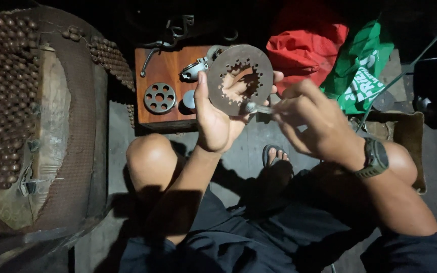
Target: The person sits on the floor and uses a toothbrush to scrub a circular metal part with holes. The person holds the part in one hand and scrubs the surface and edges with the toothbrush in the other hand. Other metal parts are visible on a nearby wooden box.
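My left hand holds up a flat round metal plate with a toothed centre hole, thumb on its left edge and fingers behind it. My right hand, with a dark watch on the wrist, grips a thin metal tool whose tip touches the plate's lower edge. Both hands are raised above my knees, in front of a small wooden board.
The wooden board carries a round metal disc with several holes and a silver metal part. A beaded seat cover lies on the left. Red bag and green bag sit behind.
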